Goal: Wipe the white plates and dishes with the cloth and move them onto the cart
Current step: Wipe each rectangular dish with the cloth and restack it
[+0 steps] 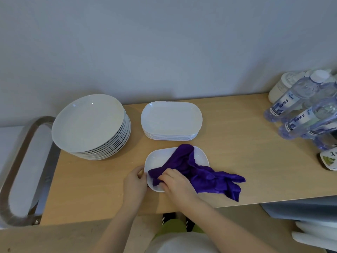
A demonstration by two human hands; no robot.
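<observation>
Near the front edge of the wooden table (pixel 237 161), left hand (pixel 135 185) gripping the rim of a white oblong dish (pixel 158 159), right hand (pixel 176 183) bunching the purple cloth (pixel 197 172) inside it, behind them stacked round plates (pixel 89 123) and stacked oblong dishes (pixel 171 119).

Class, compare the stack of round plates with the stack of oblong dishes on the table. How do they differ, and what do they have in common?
The stack of round plates is circular; the stack of oblong dishes has straight sides and rounded corners. The round stack looks wider and taller than the oblong one. The round stack sits at the table's left end, the oblong stack nearer the middle. Both are plain white, neatly stacked and untouched by either hand.
</observation>
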